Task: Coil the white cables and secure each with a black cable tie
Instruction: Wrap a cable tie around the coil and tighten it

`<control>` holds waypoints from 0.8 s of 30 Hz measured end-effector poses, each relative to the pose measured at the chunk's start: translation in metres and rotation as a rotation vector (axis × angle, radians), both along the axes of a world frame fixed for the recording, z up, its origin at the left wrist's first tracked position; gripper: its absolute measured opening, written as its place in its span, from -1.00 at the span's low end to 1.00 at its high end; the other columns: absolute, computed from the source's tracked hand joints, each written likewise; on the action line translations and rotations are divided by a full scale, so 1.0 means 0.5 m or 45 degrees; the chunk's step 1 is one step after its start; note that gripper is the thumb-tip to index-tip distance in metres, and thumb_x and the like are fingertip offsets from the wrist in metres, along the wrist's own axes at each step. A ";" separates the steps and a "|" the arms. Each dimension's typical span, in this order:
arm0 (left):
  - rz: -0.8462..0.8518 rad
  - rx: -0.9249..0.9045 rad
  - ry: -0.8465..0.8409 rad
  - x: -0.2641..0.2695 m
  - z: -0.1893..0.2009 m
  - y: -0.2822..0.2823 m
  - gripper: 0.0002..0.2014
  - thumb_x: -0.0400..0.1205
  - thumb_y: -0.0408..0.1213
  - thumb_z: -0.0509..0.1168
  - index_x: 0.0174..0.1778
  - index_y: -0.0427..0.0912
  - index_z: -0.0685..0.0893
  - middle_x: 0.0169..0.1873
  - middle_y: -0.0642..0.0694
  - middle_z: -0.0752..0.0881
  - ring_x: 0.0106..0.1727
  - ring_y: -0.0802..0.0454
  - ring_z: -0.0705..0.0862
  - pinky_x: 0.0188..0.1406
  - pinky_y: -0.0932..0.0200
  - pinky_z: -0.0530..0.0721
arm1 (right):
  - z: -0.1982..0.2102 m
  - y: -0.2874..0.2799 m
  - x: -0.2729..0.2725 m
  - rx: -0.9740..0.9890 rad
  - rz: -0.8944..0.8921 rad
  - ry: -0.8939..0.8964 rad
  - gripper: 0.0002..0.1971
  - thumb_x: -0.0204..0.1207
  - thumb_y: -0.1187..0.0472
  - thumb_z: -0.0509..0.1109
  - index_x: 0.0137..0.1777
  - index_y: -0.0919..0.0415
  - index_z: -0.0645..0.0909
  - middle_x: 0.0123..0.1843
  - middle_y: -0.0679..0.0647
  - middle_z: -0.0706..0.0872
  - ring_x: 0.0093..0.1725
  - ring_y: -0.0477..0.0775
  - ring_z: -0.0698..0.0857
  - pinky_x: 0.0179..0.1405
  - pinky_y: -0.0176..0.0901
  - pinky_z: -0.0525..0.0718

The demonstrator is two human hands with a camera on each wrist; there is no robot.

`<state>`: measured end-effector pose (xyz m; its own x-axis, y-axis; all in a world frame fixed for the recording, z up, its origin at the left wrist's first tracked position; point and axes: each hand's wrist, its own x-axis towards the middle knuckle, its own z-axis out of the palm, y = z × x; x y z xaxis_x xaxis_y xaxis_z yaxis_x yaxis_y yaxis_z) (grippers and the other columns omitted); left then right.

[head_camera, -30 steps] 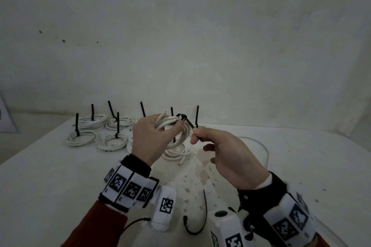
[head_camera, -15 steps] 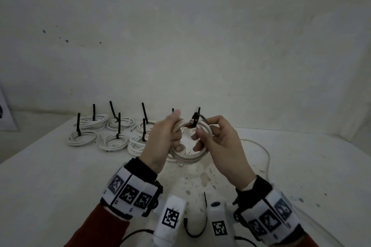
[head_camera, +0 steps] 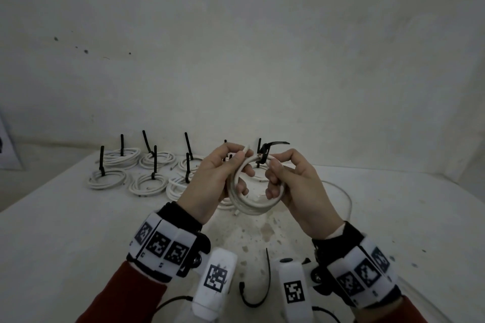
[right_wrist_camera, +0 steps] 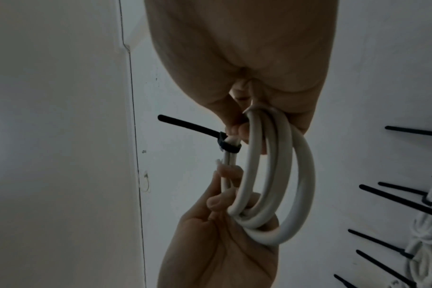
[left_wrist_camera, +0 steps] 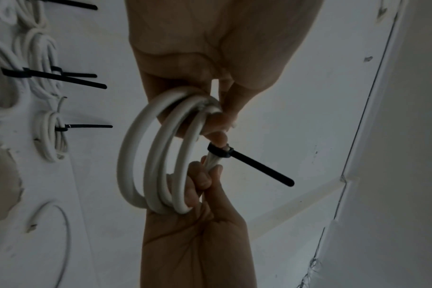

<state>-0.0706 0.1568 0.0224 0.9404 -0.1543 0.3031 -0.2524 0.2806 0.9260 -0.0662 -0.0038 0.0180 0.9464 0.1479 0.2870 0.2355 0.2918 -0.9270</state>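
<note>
Both hands hold the white cable coil (head_camera: pixel 254 186) up above the table (head_camera: pixel 65 217): the left hand (head_camera: pixel 210 183) curls round its left side, the right hand (head_camera: pixel 296 191) grips its right side. A black cable tie (head_camera: pixel 267 151) cinches the coil's top, tail pointing right. Behind the coil lie the tied coils (head_camera: pixel 131 173); nearer than it, a loose tie (head_camera: pixel 258 288). Wristbands (head_camera: pixel 162 244) carry square black-and-white markers, no readable writing.

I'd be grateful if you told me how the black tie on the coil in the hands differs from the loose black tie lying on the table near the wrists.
The tie on the held coil is cinched round the white cable, its tail sticking out straight; the loose tie lies in an open curve, fastened round nothing. The first is up in the air between the left hand and right hand; the second rests on the table. Both are black.
</note>
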 end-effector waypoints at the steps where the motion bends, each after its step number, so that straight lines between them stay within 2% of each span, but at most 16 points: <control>1: -0.019 -0.002 -0.001 0.001 0.000 0.000 -0.76 0.60 -0.19 0.24 0.07 -0.25 0.62 -0.39 -0.12 0.65 -0.60 0.06 0.49 -0.48 0.19 0.62 | 0.001 -0.002 0.000 -0.005 0.010 -0.006 -0.93 0.64 0.36 0.26 -0.08 0.28 0.46 -0.49 0.05 0.52 -0.59 0.02 0.43 -0.39 -0.04 0.42; 3: -0.061 -0.030 0.002 0.002 0.000 0.001 -0.70 0.54 -0.19 0.27 0.11 -0.29 0.64 -0.38 -0.13 0.64 -0.60 0.05 0.49 -0.48 0.19 0.63 | 0.003 -0.006 0.000 -0.018 0.034 -0.025 -0.94 0.65 0.35 0.25 -0.07 0.28 0.45 -0.47 0.06 0.50 -0.58 0.02 0.42 -0.38 -0.04 0.41; 8: -0.125 -0.079 0.037 0.004 0.005 0.009 -0.68 0.52 -0.26 0.27 0.15 -0.33 0.65 -0.40 -0.13 0.67 -0.62 0.06 0.49 -0.52 0.23 0.63 | 0.004 -0.008 0.000 -0.020 0.097 -0.043 -0.91 0.65 0.34 0.25 -0.10 0.25 0.45 -0.47 0.04 0.49 -0.58 0.00 0.42 -0.36 -0.03 0.40; 11: -0.170 -0.081 0.067 0.002 0.008 0.016 -0.70 0.52 -0.29 0.27 0.13 -0.30 0.68 -0.41 -0.13 0.65 -0.63 0.06 0.46 -0.51 0.20 0.63 | 0.003 -0.008 -0.002 -0.035 0.134 -0.061 -0.92 0.64 0.32 0.25 -0.10 0.24 0.45 -0.46 0.03 0.49 -0.57 0.01 0.43 -0.36 -0.01 0.43; 14: -0.158 -0.107 0.093 0.002 0.011 0.016 -0.65 0.52 -0.30 0.27 0.24 -0.25 0.65 -0.42 -0.11 0.63 -0.66 0.11 0.41 -0.52 0.22 0.61 | 0.001 -0.001 -0.004 0.021 0.164 -0.049 -0.91 0.63 0.30 0.25 -0.12 0.22 0.45 -0.46 0.04 0.46 -0.56 0.01 0.42 -0.36 -0.03 0.40; 15: -0.148 -0.128 0.102 0.002 0.011 0.014 -0.65 0.51 -0.30 0.27 0.22 -0.28 0.64 -0.42 -0.11 0.65 -0.66 0.12 0.41 -0.54 0.23 0.61 | 0.001 0.002 -0.004 0.051 0.162 -0.033 -0.90 0.63 0.31 0.25 -0.13 0.21 0.45 -0.46 0.05 0.45 -0.56 0.00 0.41 -0.37 -0.05 0.40; 17: -0.107 -0.173 0.124 0.002 0.010 0.009 -0.70 0.48 -0.28 0.30 0.11 -0.32 0.63 -0.40 -0.13 0.72 -0.67 0.12 0.45 -0.55 0.24 0.62 | 0.001 0.009 -0.005 0.127 0.146 0.025 -0.89 0.63 0.33 0.24 -0.15 0.21 0.46 -0.46 0.06 0.43 -0.56 0.00 0.38 -0.41 -0.11 0.42; 19: -0.026 -0.165 0.112 0.003 0.006 0.007 -0.74 0.47 -0.24 0.34 0.02 -0.28 0.59 -0.31 -0.22 0.79 -0.66 0.09 0.53 -0.54 0.24 0.65 | 0.001 0.013 -0.006 0.193 0.120 0.090 -0.87 0.64 0.35 0.24 -0.16 0.22 0.45 -0.47 0.06 0.43 -0.55 -0.01 0.36 -0.46 -0.16 0.46; 22: 0.158 0.014 0.004 0.003 0.000 0.002 -0.79 0.57 -0.22 0.33 0.01 -0.26 0.56 -0.18 -0.27 0.81 -0.56 -0.01 0.68 -0.42 0.14 0.69 | -0.001 0.015 -0.005 0.236 0.079 0.124 -0.88 0.66 0.36 0.22 -0.13 0.23 0.43 -0.47 0.07 0.44 -0.57 -0.02 0.33 -0.51 -0.19 0.47; 24: 0.269 0.071 -0.052 0.003 -0.003 0.000 -0.85 0.62 -0.28 0.32 0.00 -0.28 0.59 -0.24 -0.23 0.81 -0.49 -0.05 0.74 -0.39 0.11 0.70 | -0.002 0.013 -0.003 0.234 0.059 0.109 -0.88 0.66 0.37 0.21 -0.12 0.23 0.44 -0.46 0.07 0.43 -0.57 -0.03 0.31 -0.51 -0.19 0.44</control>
